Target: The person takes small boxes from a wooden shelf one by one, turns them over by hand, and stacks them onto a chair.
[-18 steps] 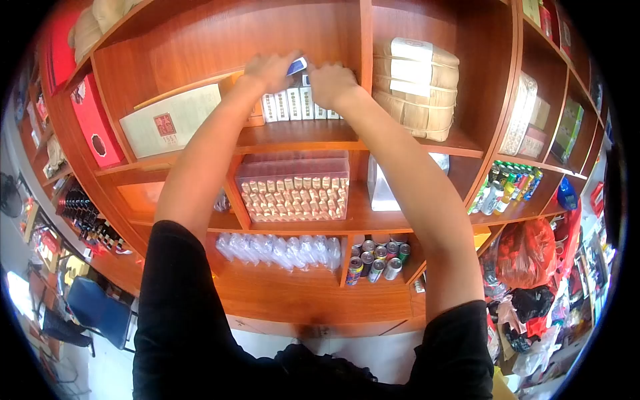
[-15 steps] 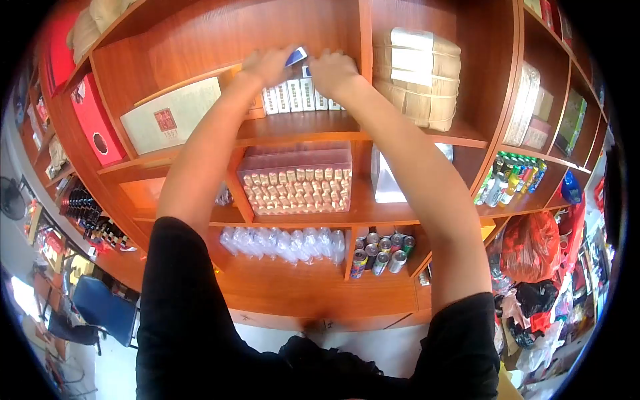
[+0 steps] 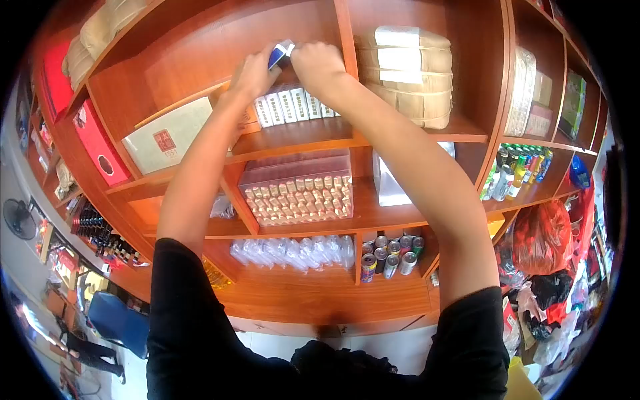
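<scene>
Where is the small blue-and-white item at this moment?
In the head view, the blue-and-white item is near the top, slightly left of centre, between the left hand and right hand, above the row of white boxes.

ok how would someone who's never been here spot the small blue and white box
Face the wooden shelving and find the tan wrapped bundle in an upper compartment. One compartment to its left, above a row of white boxes, the left hand holds the small box near the right hand. Its blue face sets it apart from the white fronts below.
</scene>
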A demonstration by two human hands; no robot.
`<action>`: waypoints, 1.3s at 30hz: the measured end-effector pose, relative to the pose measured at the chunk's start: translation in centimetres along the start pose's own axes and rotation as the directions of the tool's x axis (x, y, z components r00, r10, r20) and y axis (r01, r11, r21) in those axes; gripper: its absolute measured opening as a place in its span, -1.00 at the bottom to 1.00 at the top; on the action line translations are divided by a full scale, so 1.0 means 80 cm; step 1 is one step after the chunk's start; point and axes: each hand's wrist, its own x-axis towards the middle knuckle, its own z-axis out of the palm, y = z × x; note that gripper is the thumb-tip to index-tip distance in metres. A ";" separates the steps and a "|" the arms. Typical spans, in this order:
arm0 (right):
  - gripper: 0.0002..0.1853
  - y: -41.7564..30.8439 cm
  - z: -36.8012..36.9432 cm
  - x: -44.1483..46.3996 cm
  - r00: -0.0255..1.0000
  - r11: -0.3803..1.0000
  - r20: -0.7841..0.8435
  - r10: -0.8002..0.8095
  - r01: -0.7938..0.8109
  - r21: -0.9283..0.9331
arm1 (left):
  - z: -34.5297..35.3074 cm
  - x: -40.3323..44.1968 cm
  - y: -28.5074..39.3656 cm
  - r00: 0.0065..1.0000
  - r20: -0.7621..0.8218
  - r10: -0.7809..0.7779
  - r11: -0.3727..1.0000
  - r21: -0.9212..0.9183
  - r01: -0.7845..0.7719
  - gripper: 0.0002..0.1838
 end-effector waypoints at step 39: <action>-0.70 0.000 0.023 0.019 0.998 0.998 -0.017 0.058 -0.058 -0.028 | 0.055 -0.031 0.008 0.977 -0.212 -0.007 0.978 -0.206 -0.038 -0.47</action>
